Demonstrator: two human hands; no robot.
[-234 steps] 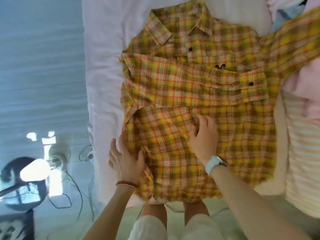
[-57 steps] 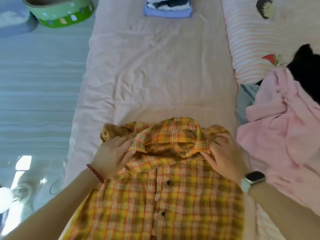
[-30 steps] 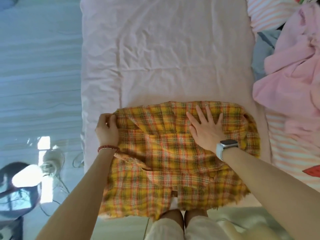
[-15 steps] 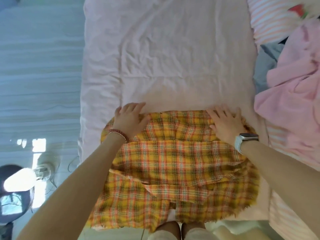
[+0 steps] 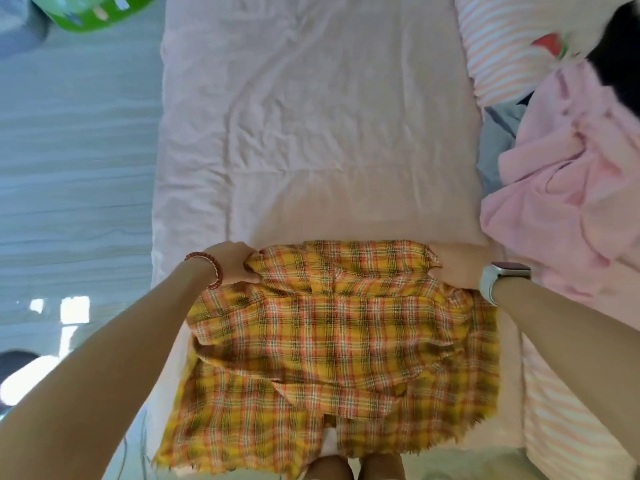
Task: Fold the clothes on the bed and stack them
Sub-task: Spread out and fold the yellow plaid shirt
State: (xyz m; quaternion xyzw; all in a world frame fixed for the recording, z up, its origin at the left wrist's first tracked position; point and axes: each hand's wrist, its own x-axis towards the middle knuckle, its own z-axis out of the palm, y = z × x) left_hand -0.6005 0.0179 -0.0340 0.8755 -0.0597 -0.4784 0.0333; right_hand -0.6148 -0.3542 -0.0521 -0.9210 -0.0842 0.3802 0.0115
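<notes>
A yellow and orange plaid shirt (image 5: 332, 348) lies partly folded on the near end of the pink bed (image 5: 311, 126), its frayed hem hanging over the front edge. My left hand (image 5: 232, 263), with a red bead bracelet on the wrist, grips the far left corner of the folded part. At the far right corner my right hand (image 5: 457, 268), with a watch on the wrist, grips the fabric. The fingers of both hands are tucked under the cloth.
A heap of unfolded clothes lies at the right: a pink garment (image 5: 568, 202), a grey-blue one (image 5: 498, 140) and something black (image 5: 620, 64). A striped pillow (image 5: 512, 39) sits at the far right. A green round bin (image 5: 104, 12) stands on the floor, far left.
Both hands went from lying flat on the shirt's far edge to gripping its two far corners. The camera tilted up slightly, bringing the green bin into view.
</notes>
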